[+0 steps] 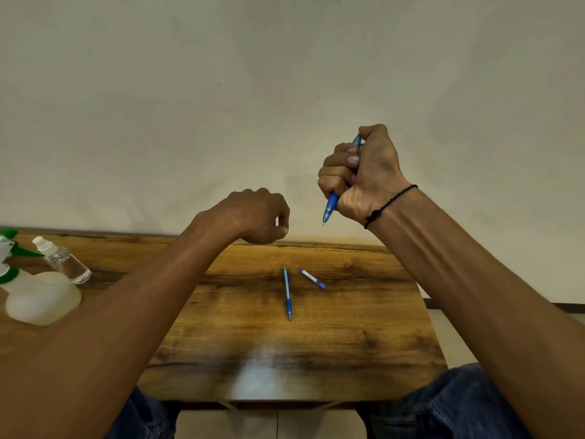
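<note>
Breakage of a thin lead looks like the chief hazard here. The right hand (361, 175) is closed in a full fist round a blue mechanical pencil (330, 205), held high above the table (364, 327). The pencil's metal tip points down and the thumb curls over its top end, so it hangs in the air well clear of the wood. The left hand (256, 217) hovers lower and to the side, apart from the right, its fingers curled with thumb and forefinger tips close together. Whether they pinch a lead or nothing at all is too small to tell. If a lead is to be fed into that tip, I judge the fist grip a poor one: it gives little fine control, and any wobble or sideways push could snap the lead or make it miss the opening. A hard thumb press on the cap could also eject lead, which would be hard to find against the dark grain. Below, a second pencil (287, 293) and a small blue and white lead case (312, 279) lie near each other, not touching, in the middle of the table. A dropped forearm could roll them off the edge. At the far left a spray bottle (41, 299) and a small clear bottle (65, 261) stand close to the left forearm, and a wide swing of that arm could knock them over.
</note>
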The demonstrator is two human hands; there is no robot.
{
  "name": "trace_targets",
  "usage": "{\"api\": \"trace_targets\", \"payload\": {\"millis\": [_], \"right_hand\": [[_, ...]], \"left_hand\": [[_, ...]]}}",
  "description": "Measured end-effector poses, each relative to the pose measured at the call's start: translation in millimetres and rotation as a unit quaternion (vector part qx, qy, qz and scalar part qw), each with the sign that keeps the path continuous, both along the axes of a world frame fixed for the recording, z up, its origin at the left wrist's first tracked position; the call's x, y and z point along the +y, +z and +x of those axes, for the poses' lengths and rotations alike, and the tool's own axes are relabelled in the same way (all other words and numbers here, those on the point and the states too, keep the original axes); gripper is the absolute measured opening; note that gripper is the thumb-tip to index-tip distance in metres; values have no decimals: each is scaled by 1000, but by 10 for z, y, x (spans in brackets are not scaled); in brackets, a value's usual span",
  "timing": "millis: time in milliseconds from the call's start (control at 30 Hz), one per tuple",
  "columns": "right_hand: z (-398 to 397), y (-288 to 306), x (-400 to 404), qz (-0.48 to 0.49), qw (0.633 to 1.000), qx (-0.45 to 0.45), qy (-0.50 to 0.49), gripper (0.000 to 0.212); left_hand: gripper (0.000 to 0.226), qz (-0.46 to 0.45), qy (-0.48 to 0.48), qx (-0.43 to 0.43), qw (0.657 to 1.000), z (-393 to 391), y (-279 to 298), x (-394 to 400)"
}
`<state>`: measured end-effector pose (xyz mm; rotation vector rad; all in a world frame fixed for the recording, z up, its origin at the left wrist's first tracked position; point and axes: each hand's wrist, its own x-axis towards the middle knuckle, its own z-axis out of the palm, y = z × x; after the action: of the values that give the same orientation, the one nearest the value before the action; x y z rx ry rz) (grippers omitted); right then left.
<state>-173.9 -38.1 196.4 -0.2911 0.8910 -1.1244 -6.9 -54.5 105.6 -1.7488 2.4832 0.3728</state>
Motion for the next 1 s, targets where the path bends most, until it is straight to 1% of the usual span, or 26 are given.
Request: {"api": "trace_targets", "payload": {"millis": [433, 500, 667, 700, 733, 767, 800, 833, 900, 933, 1000], "right_hand": [[-21, -57, -19, 1, 1000, 3, 16, 52], [-33, -96, -34, -7, 1000, 22, 20, 48], [-38, -268, -73, -13, 997, 80, 8, 26], [-33, -312, -80, -10, 996, 90, 3, 25], [-26, -354, -89, -7, 995, 99, -1, 25], [-16, -393, -98, -3, 994, 106, -7, 26], [-6, -432, -112, 0, 994, 112, -13, 27], [5, -474, -128, 1, 993, 120, -21, 29], [28, -554, -168, -4, 989, 141, -38, 31], [42, -598, -185, -8, 987, 153, -45, 32], [69, -686, -215, -14, 983, 175, -54, 33]], "left_hand": [[14, -3, -2, 8, 1000, 26, -53, -30], [14, -4, -3, 7, 1000, 26, -45, -24], [17, 20, 0, 3, 1000, 42, -26, -6], [18, 43, -2, 26, 999, 46, -31, -16], [19, 78, -1, 71, 994, 47, -34, -23], [22, 123, 8, 134, 983, 43, -25, -25], [26, 170, 28, 204, 964, 35, -5, -21], [32, 213, 52, 272, 937, 27, 20, -12], [40, 267, 83, 370, 886, 9, 48, 4], [40, 277, 87, 396, 871, -3, 39, 11], [35, 276, 85, 416, 862, -38, -15, 13]]}}
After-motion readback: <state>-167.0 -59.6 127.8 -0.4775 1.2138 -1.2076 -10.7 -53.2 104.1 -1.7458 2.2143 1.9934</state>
